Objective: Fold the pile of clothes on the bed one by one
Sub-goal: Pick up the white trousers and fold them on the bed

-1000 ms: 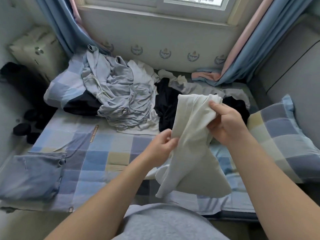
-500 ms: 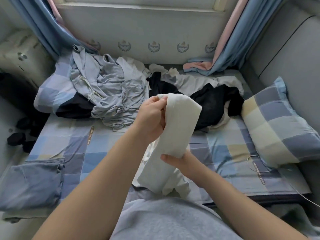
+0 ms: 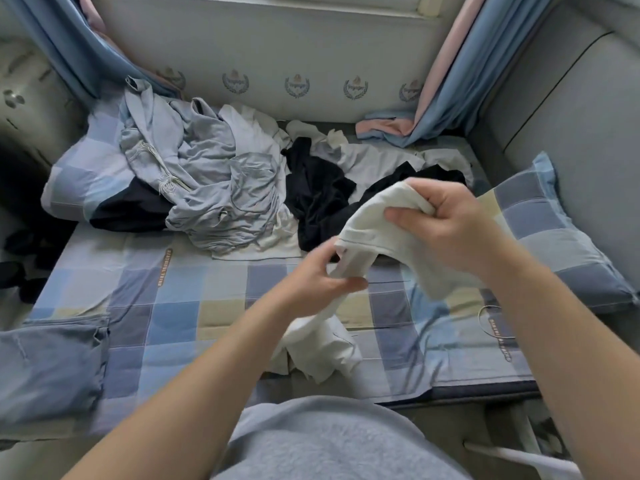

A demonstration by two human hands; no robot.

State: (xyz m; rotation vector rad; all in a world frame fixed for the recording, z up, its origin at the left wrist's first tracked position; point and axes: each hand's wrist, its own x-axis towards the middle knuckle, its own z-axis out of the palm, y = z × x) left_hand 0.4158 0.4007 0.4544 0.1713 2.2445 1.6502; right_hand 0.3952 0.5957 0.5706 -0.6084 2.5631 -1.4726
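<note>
Holding a cream-white garment (image 3: 381, 216) up over the checked bed (image 3: 173, 306), fingers of the right hand (image 3: 446, 220) curled round its upper end, fingers of the left hand (image 3: 311, 278) pinching a lower hem. Beyond, against the wall, the unfolded pile of clothes (image 3: 225, 181).

Blue curtains (image 3: 485, 64), crested white wall (image 3: 277, 46)

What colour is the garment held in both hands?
Off-white. The cream cloth garment shows best in the head view, the only one here.
</note>
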